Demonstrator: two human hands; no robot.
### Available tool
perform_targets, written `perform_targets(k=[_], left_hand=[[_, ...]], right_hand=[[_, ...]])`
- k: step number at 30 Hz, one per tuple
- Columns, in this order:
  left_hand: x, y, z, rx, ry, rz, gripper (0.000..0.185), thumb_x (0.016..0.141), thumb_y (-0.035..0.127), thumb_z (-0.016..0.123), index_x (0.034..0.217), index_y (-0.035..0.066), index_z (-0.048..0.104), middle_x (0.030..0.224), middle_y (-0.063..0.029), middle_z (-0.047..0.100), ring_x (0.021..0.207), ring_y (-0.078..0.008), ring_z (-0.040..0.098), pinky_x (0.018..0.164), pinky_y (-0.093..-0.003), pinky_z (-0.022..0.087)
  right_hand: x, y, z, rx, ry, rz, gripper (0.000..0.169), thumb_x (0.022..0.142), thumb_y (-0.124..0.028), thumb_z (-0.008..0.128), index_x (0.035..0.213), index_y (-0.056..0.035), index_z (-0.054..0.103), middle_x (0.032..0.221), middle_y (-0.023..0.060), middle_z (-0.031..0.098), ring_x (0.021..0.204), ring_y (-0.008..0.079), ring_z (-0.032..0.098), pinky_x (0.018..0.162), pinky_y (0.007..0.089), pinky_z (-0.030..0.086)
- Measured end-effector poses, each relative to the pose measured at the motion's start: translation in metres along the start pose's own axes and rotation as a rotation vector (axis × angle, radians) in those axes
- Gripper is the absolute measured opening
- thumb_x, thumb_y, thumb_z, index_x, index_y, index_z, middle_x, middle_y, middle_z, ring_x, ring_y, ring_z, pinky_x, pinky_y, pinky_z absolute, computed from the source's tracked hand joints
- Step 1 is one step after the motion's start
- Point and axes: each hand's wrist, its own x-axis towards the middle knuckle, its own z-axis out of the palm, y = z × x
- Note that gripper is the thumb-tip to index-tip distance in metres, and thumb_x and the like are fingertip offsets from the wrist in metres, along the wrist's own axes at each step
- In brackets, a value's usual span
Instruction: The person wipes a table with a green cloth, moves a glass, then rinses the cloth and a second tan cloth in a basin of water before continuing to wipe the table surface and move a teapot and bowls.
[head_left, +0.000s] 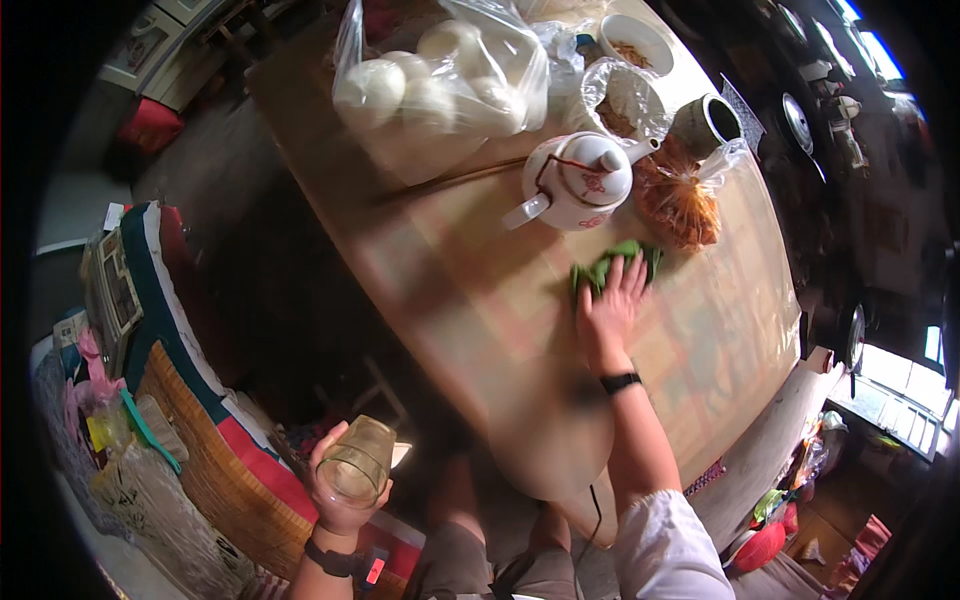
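Note:
In the head view my left hand (343, 501) is closed around a drinking glass (357, 461), held beyond the table's near left edge. My right hand (611, 315) lies over a crumpled green cloth (634, 251) on the table (525, 300), with its fingers spread on it. Just beyond the cloth stands a white teapot (577, 180) with red markings, its spout towards the right. To the teapot's right sits a knotted clear plastic bag of orange-brown food (682, 202). Part of the cloth is hidden under my fingers.
A clear bag of round white items (442, 86) lies at the table's far side, near chopsticks (457, 180). A white bowl (636, 41), a plastic-lined container (619, 97) and a dark-mouthed jar (709, 120) stand at the far right. A bench with a woven mat (202, 457) is at left.

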Motion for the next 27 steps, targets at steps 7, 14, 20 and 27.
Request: perform_targets(k=[7, 14, 20, 27], left_hand=[[-0.019, -0.021, -0.02, -0.049, -0.033, -0.056, 0.088, 0.057, 0.022, 0.085, 0.13, 0.0, 0.04, 0.128, -0.018, 0.052, 0.113, -0.031, 0.055, 0.099, -0.0411, 0.045], [-0.019, -0.018, -0.029, -0.019, -0.008, -0.059, 0.091, 0.055, 0.024, 0.086, 0.13, 0.0, 0.04, 0.127, -0.0175, 0.053, 0.113, -0.0297, 0.055, 0.099, -0.0399, 0.045], [-0.011, -0.002, -0.022, 0.005, -0.051, 0.004, 0.08, 0.055, 0.012, 0.08, 0.126, -0.002, 0.046, 0.121, -0.0163, 0.057, 0.108, -0.0276, 0.059, 0.095, -0.0381, 0.047], [0.0, 0.027, 0.007, 0.045, -0.096, 0.161, 0.086, 0.055, 0.012, 0.086, 0.128, -0.001, 0.042, 0.124, -0.0178, 0.056, 0.109, -0.0287, 0.059, 0.096, -0.0382, 0.047]], right_hand=[[-0.023, -0.145, -0.004, 0.184, -0.298, -0.221, 0.074, 0.073, -0.038, 0.067, 0.137, -0.0099, 0.043, 0.151, 0.0157, 0.025, 0.141, 0.0345, 0.019, 0.115, 0.0529, 0.012], [-0.038, -0.209, -0.008, 0.389, -0.278, -0.644, 0.07, 0.074, -0.029, 0.065, 0.137, -0.0118, 0.042, 0.148, 0.0129, 0.031, 0.135, 0.0313, 0.03, 0.113, 0.0516, 0.02], [-0.166, -0.145, -0.029, 0.195, -0.325, -0.556, 0.063, 0.078, -0.017, 0.054, 0.14, -0.0178, 0.043, 0.15, 0.0105, 0.033, 0.134, 0.0263, 0.035, 0.113, 0.05, 0.022], [-0.345, 0.037, -0.086, 0.21, -0.42, -0.38, 0.047, 0.072, -0.017, 0.062, 0.118, -0.016, 0.059, 0.138, 0.0158, 0.046, 0.128, 0.0351, 0.043, 0.107, 0.059, 0.025]])
